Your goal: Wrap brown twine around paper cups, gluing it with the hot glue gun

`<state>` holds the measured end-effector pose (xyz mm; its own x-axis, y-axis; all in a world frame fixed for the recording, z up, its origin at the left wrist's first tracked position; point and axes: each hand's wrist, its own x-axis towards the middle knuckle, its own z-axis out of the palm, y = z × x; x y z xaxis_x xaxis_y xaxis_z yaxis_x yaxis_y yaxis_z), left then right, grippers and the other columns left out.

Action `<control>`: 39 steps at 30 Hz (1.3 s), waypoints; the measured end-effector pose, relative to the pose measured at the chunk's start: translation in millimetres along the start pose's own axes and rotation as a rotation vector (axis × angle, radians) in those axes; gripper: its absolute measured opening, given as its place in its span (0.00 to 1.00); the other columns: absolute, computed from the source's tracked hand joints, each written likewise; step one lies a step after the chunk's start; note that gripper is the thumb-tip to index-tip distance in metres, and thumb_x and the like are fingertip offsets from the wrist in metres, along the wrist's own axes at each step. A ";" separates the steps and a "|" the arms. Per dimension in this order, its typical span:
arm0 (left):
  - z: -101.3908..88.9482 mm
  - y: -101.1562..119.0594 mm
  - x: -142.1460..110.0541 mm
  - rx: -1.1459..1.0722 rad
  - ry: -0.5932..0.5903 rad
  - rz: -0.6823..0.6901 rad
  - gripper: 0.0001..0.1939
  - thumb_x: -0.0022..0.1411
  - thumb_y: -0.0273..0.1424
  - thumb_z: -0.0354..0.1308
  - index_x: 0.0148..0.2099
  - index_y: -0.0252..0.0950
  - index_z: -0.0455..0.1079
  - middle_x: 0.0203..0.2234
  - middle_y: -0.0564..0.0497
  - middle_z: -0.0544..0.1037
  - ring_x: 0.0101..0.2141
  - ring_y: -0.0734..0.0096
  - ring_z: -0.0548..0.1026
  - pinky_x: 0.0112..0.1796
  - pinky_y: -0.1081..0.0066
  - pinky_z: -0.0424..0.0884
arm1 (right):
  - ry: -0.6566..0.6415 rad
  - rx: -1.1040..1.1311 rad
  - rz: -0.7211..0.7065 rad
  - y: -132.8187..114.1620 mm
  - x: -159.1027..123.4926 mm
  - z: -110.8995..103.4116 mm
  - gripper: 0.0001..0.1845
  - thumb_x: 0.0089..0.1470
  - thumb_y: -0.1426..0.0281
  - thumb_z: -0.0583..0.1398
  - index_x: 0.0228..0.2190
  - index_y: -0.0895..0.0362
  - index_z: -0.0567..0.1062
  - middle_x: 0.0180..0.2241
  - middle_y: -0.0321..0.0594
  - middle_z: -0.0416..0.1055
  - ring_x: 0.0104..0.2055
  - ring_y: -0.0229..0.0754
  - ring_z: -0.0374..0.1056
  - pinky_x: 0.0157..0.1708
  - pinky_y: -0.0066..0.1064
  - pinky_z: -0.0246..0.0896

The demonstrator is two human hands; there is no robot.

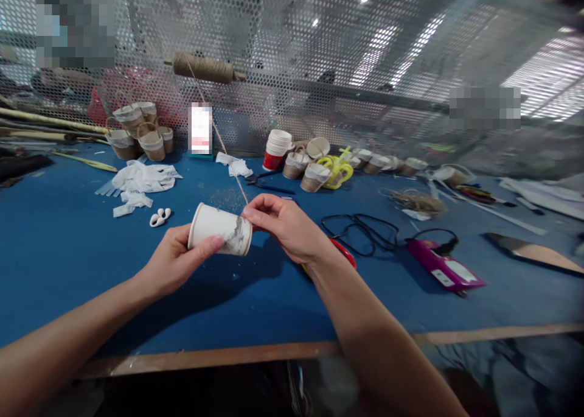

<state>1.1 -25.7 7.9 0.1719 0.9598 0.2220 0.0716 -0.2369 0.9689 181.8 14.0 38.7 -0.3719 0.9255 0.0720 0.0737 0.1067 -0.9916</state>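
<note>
My left hand [185, 255] is closed around a white paper cup [214, 225] with a grey print, tilted on its side above the blue table. The thumb lies along the cup's wall. At the cup's right end, my right hand [285, 225] pinches a brown twine [228, 155]. This twine runs up taut to a spool [203, 68] on a rod at the mesh wall. Under my right forearm, the red handle [344, 252] of a tool shows in part.
Twine-wrapped cups with handles [150, 142] stand at the back left, and stacked paper cups [278, 143] at the back centre. White gloves [143, 178] lie at left. A purple power strip [444, 268] with a black cable lies at right, near a phone-like slab [538, 252].
</note>
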 end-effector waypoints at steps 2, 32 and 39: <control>0.3 0.7 -0.2 0.014 -0.001 0.014 0.06 0.50 0.29 0.59 0.30 0.36 0.76 0.22 0.53 0.77 0.22 0.72 0.70 0.26 0.74 0.68 | -0.011 0.019 0.021 0.5 -0.5 0.4 0.11 0.42 0.65 0.63 0.24 0.59 0.68 0.24 0.33 0.66 0.27 0.31 0.62 0.30 0.26 0.60; 2.1 -12.0 8.7 -0.390 -0.101 -0.283 0.11 0.49 0.32 0.63 0.35 0.32 0.74 0.27 0.49 0.79 0.28 0.74 0.72 0.34 0.75 0.66 | -0.086 -0.420 -0.050 1.7 -5.8 2.3 0.09 0.49 0.64 0.56 0.28 0.57 0.65 0.27 0.35 0.65 0.27 0.34 0.63 0.29 0.30 0.60; 2.3 -13.6 7.3 -0.329 -0.088 -0.240 0.11 0.49 0.34 0.62 0.34 0.31 0.74 0.30 0.47 0.79 0.31 0.69 0.73 0.36 0.71 0.67 | -0.101 -0.437 -0.059 3.1 -5.3 1.2 0.09 0.51 0.63 0.55 0.28 0.57 0.64 0.26 0.34 0.64 0.28 0.35 0.62 0.30 0.29 0.59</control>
<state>3.7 -15.8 -3.9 0.2731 0.9619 -0.0105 -0.1952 0.0661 0.9785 182.9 8.9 35.2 -0.4737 0.8756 0.0943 0.4253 0.3213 -0.8461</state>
